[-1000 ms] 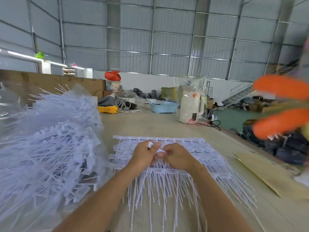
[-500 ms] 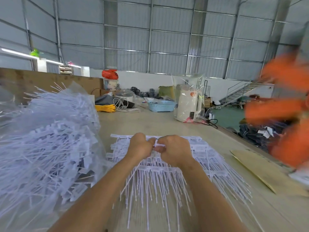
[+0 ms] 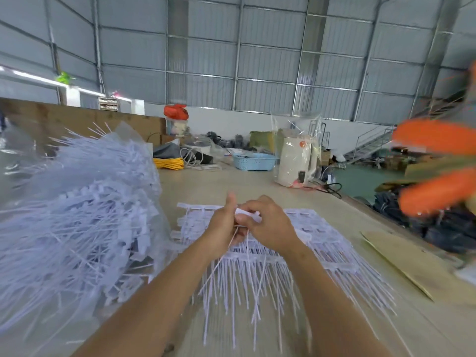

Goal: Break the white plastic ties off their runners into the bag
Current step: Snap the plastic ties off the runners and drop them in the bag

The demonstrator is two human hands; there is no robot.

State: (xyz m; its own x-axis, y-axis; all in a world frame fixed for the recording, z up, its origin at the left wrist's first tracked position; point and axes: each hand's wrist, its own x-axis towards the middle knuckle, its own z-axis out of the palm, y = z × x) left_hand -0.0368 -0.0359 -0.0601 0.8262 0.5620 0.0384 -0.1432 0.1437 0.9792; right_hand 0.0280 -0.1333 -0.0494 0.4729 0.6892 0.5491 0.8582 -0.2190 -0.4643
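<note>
A stack of white plastic ties on their runners (image 3: 319,243) lies flat on the table in front of me, tails pointing toward me. My left hand (image 3: 222,225) and my right hand (image 3: 270,228) meet above its middle. Both pinch a small white tie head (image 3: 247,214) between them, and a few loose tie tails hang down from the left hand's grip. A large clear bag (image 3: 77,228) heaped with separated white ties fills the table's left side, close to my left forearm.
A brown cardboard sheet (image 3: 412,266) lies at the table's right edge. Blurred orange shapes (image 3: 435,163) move at the far right. At the back stand a blue basket (image 3: 255,161), a wrapped white appliance (image 3: 296,161), yellow cord (image 3: 168,163) and cables.
Both hands stayed together over the stack, shifting slightly. The left thumb now sticks up and the tie head shows between the fingers. The orange blur at right keeps moving.
</note>
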